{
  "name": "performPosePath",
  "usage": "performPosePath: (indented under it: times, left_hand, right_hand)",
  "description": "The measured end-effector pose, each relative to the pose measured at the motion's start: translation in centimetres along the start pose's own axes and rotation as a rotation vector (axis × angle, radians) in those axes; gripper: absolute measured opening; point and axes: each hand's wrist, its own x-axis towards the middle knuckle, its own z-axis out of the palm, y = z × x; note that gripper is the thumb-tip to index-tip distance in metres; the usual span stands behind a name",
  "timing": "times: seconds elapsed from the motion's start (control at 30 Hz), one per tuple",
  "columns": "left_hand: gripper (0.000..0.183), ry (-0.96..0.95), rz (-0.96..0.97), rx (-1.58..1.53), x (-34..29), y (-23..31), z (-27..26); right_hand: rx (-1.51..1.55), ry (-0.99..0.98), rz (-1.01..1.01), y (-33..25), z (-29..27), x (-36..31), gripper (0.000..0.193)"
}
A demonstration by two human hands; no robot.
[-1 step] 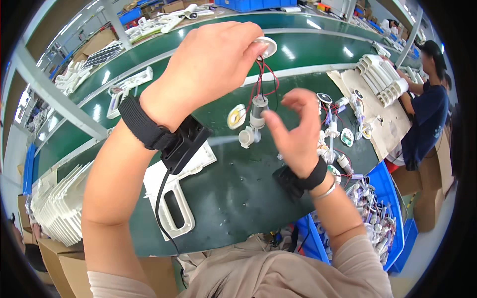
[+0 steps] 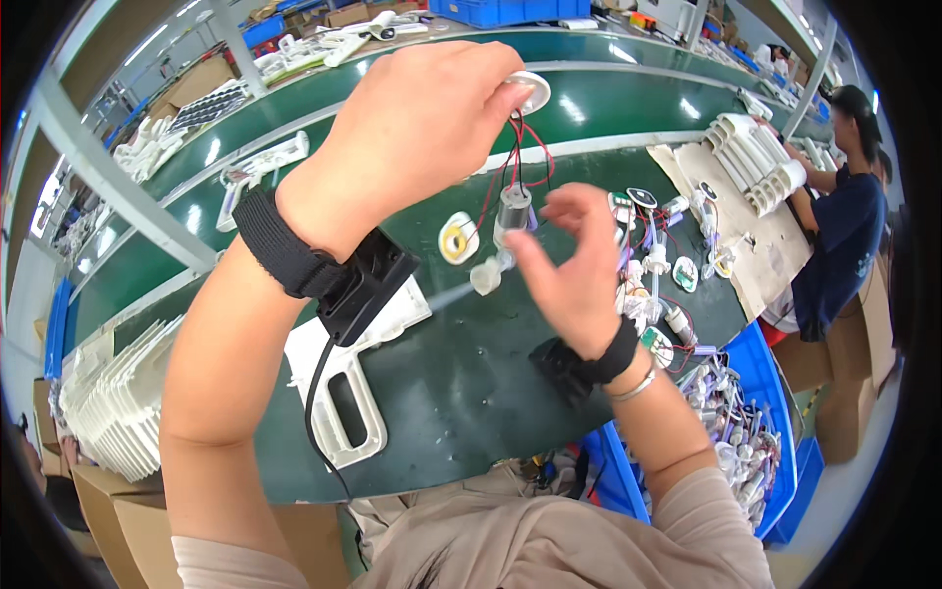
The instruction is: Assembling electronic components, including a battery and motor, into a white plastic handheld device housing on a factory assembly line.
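My left hand (image 2: 422, 128) is raised over the bench, thumb and fingers pinching a round white plastic cap (image 2: 534, 94). From it, red and black wires (image 2: 520, 147) run down to a hanging small cylindrical motor (image 2: 512, 210). Below the motor are a pale round fitting (image 2: 485, 276) and a clear tube (image 2: 449, 297) pointing left. Dangling beside the motor is a white oval piece with a yellow ring (image 2: 458, 239). My right hand (image 2: 574, 270) is next to the motor, thumb apart from its curved fingers, with nothing visible between them.
A white plastic housing with a handle (image 2: 378, 442) lies on the green bench (image 2: 451, 412). Wired parts (image 2: 657, 260) are piled at right, above a full blue bin (image 2: 775, 412). White panels (image 2: 118, 402) stand at left. A co-worker (image 2: 844, 226) is at far right beside white tubular parts (image 2: 746, 162).
The oval piece with the yellow ring has swung slightly left and turned its face more into view. My right hand has shifted a little left, closer to the motor. My left hand keeps its pinch.
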Motion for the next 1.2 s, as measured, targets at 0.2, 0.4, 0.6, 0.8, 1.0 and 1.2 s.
performPosePath:
  times: [0.2, 0.4, 0.6, 0.8, 1.0, 1.2]
  left_hand:
    - [0.017, -0.118, -0.205, 0.006, -1.8, 1.2, -4.8]
    - [0.031, -0.197, -0.926, -0.692, -6.4, 1.1, -6.6]
    - [0.032, -0.053, -1.34, -1.29, -12.2, 2.5, -6.1]
    - [0.034, 0.016, -1.167, -1.287, -14.0, 5.1, -4.7]
    - [0.036, -0.171, -0.877, -0.607, -12.7, 4.7, -6.1]
    - [0.033, -0.259, -0.785, -0.45, -11.3, 4.3, -7.2]
  right_hand:
    - [0.191, -0.136, 0.133, -2.4, 4.4, -1.0, 0.042]
    - [0.809, -0.546, 0.574, -4.5, 4.5, -2.3, 0.03]
    - [1.031, -0.655, 0.754, -5.0, 2.0, -3.3, 0.026]
    - [0.819, -0.652, 0.786, -5.2, 1.2, -3.6, 0.016]
    - [0.73, -0.775, 0.729, -5.3, -0.7, -2.8, 0.014]
    - [0.774, -0.777, 0.757, -6.1, -0.3, -3.3, 0.024]
